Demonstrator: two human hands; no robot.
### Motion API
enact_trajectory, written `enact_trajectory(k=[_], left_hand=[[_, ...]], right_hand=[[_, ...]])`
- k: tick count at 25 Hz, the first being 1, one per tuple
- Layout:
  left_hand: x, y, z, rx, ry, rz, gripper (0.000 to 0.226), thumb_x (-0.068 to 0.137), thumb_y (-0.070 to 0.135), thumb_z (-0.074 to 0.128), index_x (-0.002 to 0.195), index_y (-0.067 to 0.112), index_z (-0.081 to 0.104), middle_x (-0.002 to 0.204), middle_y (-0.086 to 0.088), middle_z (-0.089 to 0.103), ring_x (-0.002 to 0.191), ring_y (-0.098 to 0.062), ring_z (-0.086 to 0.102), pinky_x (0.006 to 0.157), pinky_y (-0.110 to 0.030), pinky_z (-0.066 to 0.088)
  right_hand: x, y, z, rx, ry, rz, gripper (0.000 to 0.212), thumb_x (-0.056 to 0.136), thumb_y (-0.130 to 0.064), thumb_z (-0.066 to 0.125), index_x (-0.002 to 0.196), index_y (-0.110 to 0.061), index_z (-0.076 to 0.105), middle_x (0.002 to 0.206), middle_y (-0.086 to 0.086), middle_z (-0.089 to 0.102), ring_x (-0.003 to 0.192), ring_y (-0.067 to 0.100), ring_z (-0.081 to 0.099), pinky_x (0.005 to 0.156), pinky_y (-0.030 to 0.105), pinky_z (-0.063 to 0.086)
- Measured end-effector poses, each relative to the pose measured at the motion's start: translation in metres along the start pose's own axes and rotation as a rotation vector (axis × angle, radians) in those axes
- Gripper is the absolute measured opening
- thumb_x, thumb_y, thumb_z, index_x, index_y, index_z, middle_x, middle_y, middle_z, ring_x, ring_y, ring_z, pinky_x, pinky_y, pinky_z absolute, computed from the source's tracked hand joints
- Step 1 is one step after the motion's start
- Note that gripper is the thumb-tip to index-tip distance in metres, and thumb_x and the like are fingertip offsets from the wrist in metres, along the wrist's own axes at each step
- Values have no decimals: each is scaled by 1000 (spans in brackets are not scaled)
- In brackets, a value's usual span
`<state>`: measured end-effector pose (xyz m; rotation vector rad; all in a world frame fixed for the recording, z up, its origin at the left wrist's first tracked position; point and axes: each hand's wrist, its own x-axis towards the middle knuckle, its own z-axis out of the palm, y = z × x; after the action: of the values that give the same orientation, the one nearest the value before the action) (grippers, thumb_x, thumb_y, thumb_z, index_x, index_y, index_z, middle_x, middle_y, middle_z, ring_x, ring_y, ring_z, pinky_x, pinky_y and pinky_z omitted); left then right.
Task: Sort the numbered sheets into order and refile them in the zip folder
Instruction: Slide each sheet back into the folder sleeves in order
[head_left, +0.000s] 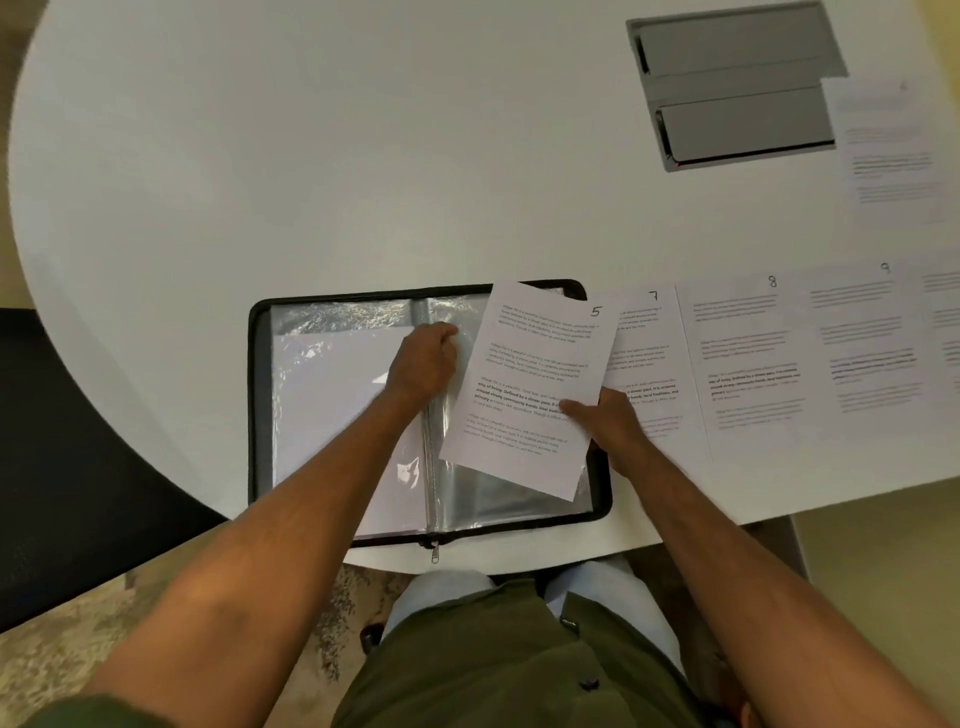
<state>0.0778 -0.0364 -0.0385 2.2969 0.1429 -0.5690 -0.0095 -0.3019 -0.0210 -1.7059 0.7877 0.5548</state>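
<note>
Clear plastic sleeve (457, 332) is what our left hand (423, 364) is pinching, fingers curled at its upper edge near the spine of the zip folder (260, 364). Our right hand (610, 421) is gripping the sheet marked 5 (530, 384) at its right edge, thumb on top. We are holding it over the folder's right half, long axis tilted, top leaning right, number at the far right corner. Folder is lying open near the table (311, 156) front edge, zipper pull (435, 553) overhanging. Sheets 7 (647, 358), 8 (748, 364) and 9 (862, 343) are lying in a row to the right, overlapping. Wide bare tabletop is stretching beyond; grey tray (737, 88) is sitting far right.
</note>
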Motion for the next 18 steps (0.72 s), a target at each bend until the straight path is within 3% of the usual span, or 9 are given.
enact_trajectory(k=[4, 8, 11, 16, 18], left_hand=[[24, 1, 7, 366, -13, 184, 48, 96, 16, 53, 143, 11, 49, 148, -15, 46, 134, -36, 42, 97, -51, 49], [27, -2, 26, 677, 45, 248, 55, 90, 9, 56, 144, 5, 47, 152, -20, 42, 125, -42, 47, 81, -48, 49], [20, -8, 33, 690, 105, 260, 55, 85, 6, 63, 138, 7, 53, 147, -17, 48, 122, -39, 50, 79, -45, 49], [28, -4, 28, 640, 182, 330, 16, 87, 10, 67, 103, 13, 69, 127, -10, 64, 108, -33, 61, 76, -39, 45], [33, -3, 25, 631, 183, 357, 12, 83, 7, 68, 95, 11, 70, 121, -10, 68, 104, -33, 64, 77, -39, 44]], right_hand=[[-7, 2, -8, 27, 165, -75, 32, 97, -22, 70, 129, -17, 68, 105, -10, 71, 97, 14, 69, 84, 28, 55], [-7, -6, -21, 119, 229, -126, 28, 99, -23, 69, 127, -21, 68, 103, -16, 71, 98, 9, 70, 79, 22, 58], [-2, -16, -29, 207, 226, -152, 23, 99, -21, 68, 123, -22, 67, 105, -13, 72, 95, 5, 70, 66, 13, 55], [19, -42, -29, 323, 222, -166, 32, 98, -20, 69, 130, -16, 66, 113, -6, 73, 94, 4, 73, 71, 16, 57], [31, -55, -26, 388, 210, -168, 34, 98, -19, 69, 132, -16, 65, 115, -5, 74, 96, 6, 73, 73, 19, 59]])
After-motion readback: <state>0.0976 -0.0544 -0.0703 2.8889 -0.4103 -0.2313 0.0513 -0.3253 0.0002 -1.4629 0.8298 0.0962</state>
